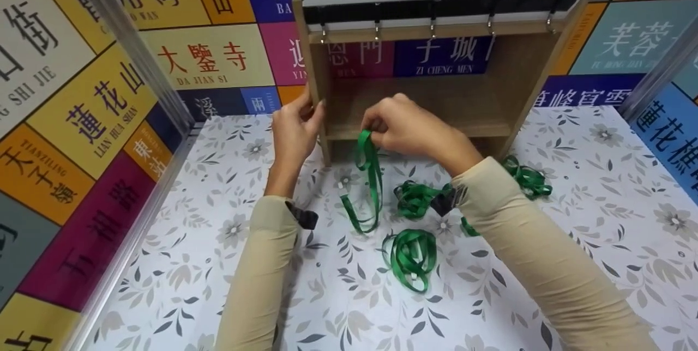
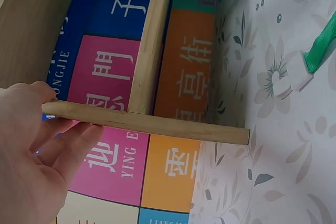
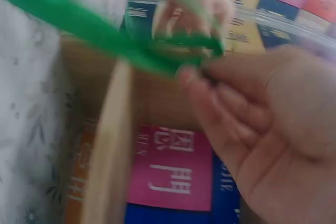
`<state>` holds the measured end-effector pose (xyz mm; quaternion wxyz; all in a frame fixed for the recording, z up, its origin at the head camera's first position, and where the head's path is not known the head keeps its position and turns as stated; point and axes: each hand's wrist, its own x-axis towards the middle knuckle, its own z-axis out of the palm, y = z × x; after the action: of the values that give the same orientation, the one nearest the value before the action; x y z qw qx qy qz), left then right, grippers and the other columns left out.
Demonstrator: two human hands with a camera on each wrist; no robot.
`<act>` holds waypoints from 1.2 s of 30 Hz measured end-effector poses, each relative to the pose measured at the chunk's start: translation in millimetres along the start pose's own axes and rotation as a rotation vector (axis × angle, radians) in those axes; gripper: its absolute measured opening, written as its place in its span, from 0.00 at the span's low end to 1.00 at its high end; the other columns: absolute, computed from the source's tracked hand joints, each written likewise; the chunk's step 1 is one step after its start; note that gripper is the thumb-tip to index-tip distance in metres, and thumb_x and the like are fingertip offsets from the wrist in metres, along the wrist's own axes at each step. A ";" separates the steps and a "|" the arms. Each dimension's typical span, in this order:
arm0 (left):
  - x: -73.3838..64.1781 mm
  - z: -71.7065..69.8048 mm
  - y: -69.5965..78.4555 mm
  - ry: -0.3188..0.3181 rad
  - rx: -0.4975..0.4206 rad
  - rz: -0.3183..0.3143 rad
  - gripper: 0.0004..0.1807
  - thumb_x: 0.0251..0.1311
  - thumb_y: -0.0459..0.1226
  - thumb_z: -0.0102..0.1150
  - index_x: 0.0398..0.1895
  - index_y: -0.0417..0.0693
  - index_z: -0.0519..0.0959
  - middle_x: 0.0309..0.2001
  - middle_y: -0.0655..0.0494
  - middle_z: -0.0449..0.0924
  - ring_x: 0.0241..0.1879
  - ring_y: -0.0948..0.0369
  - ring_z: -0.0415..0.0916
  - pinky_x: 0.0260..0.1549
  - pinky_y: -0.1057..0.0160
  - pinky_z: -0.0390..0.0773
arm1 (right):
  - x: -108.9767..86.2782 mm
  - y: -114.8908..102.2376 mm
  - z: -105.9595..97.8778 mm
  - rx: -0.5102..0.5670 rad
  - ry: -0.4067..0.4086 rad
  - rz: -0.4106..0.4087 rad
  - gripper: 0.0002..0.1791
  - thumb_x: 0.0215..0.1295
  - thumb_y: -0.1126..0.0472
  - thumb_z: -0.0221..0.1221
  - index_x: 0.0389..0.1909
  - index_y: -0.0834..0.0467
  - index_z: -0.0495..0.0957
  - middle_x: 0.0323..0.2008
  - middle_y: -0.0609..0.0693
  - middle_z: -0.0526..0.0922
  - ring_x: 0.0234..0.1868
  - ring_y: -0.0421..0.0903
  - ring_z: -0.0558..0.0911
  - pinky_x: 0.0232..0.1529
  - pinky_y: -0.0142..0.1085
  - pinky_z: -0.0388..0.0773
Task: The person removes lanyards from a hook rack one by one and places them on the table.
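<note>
A wooden rack (image 1: 537, 76) stands at the back of the table, with a row of metal hooks (image 1: 433, 30) under its white top strip. My left hand (image 1: 294, 128) grips the rack's left side panel (image 2: 157, 123), thumb on one face and fingers on the other. In front of the rack's lower shelf, my right hand (image 1: 408, 128) pinches a green lanyard (image 1: 376, 185) between thumb and fingertips. The lanyard hangs in a loop, its white end piece (image 2: 294, 77) low by the table. The right wrist view shows the green strap (image 3: 100, 30) blurred across the fingertips.
Coiled green lanyards lie on the table: one bundle (image 1: 413, 201) left of my right cuff, another (image 1: 410, 258) closer to me, a third (image 1: 529, 177) beyond the right sleeve. Panels with printed characters (image 1: 212, 56) stand behind and at both sides. Floral cloth (image 1: 180, 280) covers the table.
</note>
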<state>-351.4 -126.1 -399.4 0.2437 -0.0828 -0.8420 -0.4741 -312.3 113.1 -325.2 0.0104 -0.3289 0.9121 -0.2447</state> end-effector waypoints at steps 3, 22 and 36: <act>-0.5 0.5 0.1 0.011 0.003 0.019 0.27 0.75 0.42 0.67 0.75 0.56 0.78 0.63 0.48 0.87 0.58 0.57 0.90 0.56 0.58 0.89 | 3.4 1.2 19.6 -0.089 0.044 0.014 0.12 0.70 0.72 0.62 0.46 0.59 0.91 0.43 0.55 0.93 0.40 0.49 0.88 0.44 0.43 0.89; -2.6 5.3 3.0 0.054 0.038 0.093 0.23 0.73 0.43 0.68 0.70 0.57 0.83 0.55 0.49 0.91 0.52 0.59 0.91 0.51 0.57 0.91 | -4.9 32.1 98.3 -0.060 -0.130 -0.418 0.18 0.67 0.79 0.57 0.48 0.62 0.90 0.48 0.56 0.93 0.49 0.52 0.92 0.50 0.45 0.91; -1.5 8.4 0.9 0.039 0.012 0.086 0.24 0.74 0.43 0.68 0.71 0.56 0.82 0.56 0.48 0.90 0.53 0.59 0.91 0.52 0.58 0.91 | -21.5 44.4 92.6 -0.053 -0.162 -0.172 0.22 0.73 0.76 0.55 0.55 0.55 0.91 0.55 0.50 0.92 0.45 0.48 0.88 0.52 0.45 0.88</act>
<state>-352.6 -118.4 -403.0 0.2805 -0.1084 -0.8357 -0.4596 -305.2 114.9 -429.9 0.0545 -0.4247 0.8829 -0.1930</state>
